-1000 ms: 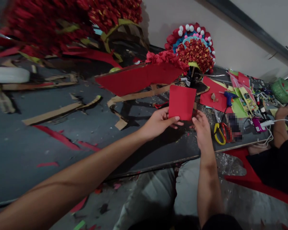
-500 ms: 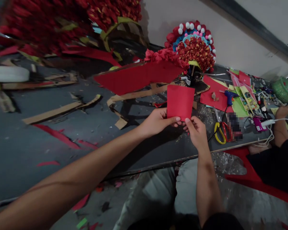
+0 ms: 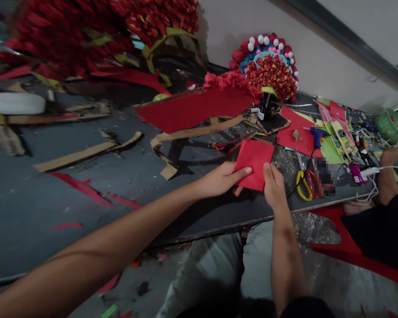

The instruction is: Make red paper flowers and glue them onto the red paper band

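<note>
A rectangular piece of red paper (image 3: 254, 160) is held tilted above the front part of the dark table (image 3: 182, 216). My left hand (image 3: 223, 179) grips its left side, thumb lying across the front and fingers behind. At the lower right edge, my right hand (image 3: 273, 183) pinches the paper between thumb and fingers. Whether the sheet is folded I cannot tell. Just behind it lie tweezers-like red-and-silver tools (image 3: 234, 143). Yellow-handled scissors (image 3: 304, 185) rest to the right of my right hand, beside a red-handled tool (image 3: 315, 183).
Cardboard strips (image 3: 76, 157) and red scraps (image 3: 81, 187) litter the left side. A large red panel (image 3: 192, 108) lies behind my hands, near a decorated red headdress (image 3: 268, 66). At right are a blue glue gun (image 3: 318, 136), a green basket (image 3: 391, 126) and another person's hand (image 3: 389, 157).
The red paper has come down and tipped from upright to slanted. My right hand has shifted from its bottom edge to its right side; my left hand still holds the left.
</note>
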